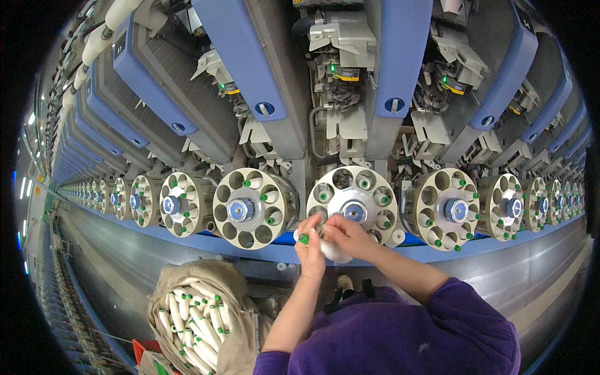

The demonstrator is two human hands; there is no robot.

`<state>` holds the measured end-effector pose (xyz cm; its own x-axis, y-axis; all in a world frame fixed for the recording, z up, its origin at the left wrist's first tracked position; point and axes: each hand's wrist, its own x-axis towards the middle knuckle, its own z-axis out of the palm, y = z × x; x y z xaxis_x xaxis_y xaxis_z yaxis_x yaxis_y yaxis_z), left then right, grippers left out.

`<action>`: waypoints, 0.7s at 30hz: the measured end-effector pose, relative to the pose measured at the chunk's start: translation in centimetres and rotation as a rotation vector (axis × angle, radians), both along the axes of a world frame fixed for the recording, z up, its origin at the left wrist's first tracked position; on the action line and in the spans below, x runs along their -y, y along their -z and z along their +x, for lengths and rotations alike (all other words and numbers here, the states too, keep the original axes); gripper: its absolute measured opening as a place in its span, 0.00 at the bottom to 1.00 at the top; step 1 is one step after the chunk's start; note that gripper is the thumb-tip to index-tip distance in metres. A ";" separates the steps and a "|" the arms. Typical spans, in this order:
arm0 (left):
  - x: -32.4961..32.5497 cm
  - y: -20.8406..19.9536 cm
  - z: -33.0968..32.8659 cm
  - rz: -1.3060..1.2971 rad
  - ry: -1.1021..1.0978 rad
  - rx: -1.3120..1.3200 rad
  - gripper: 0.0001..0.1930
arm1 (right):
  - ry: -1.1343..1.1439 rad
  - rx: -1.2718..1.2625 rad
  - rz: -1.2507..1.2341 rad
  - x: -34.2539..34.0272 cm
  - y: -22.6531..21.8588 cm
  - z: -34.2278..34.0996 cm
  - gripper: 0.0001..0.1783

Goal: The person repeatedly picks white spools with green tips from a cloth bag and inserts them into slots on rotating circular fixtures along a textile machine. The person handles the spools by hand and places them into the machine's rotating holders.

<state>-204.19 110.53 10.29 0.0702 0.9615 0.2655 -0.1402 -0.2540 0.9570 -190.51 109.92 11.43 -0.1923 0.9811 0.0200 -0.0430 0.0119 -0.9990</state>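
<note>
My left hand is closed around a yarn bobbin whose green tip pokes out between the fingers. Close beside it, my right hand has its thumb and fingers pinched together; what they grip, if anything, is too small to make out. A rounded white shape shows just below both hands, partly covered by them. Both hands are at the lower left front of a round cream bobbin magazine, with several pockets around a blue-and-silver hub. Some pockets hold green-tipped bobbins.
A cloth sack full of white, green-tipped bobbins stands at lower left. More magazines flank mine, including one at left and one at right. A blue rail runs below them; blue machine panels rise behind.
</note>
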 end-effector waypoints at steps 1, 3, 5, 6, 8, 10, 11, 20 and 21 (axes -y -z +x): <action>0.0 -0.1 0.1 -0.068 0.041 0.131 0.28 | 0.033 -0.012 -0.013 0.2 -0.3 0.4 0.11; -0.1 -0.4 0.3 -0.194 0.134 0.384 0.29 | 0.046 -0.121 -0.038 0.6 -0.9 1.1 0.11; 0.0 -0.8 0.4 -0.190 0.176 0.435 0.30 | 0.023 -0.115 -0.056 0.8 -1.5 1.2 0.09; 0.0 -1.0 0.6 -0.165 0.182 0.437 0.30 | 0.020 -0.061 -0.066 0.7 -1.6 1.1 0.10; -0.1 -1.1 0.9 -0.131 0.176 0.398 0.31 | -0.037 -0.106 -0.100 0.8 -1.7 0.7 0.13; -0.2 -1.0 1.4 -0.111 0.125 0.302 0.31 | -0.010 -0.116 -0.135 0.8 -1.4 0.2 0.14; -0.2 -0.9 1.6 -0.101 0.098 0.255 0.31 | -0.009 -0.136 -0.139 0.7 -1.1 0.0 0.15; 0.2 0.8 3.0 0.142 -0.053 -0.394 0.23 | 0.207 0.190 0.081 1.4 0.7 1.7 0.09; 0.5 0.9 2.7 0.158 -0.060 -0.341 0.24 | 0.185 0.238 0.046 1.5 0.2 2.1 0.09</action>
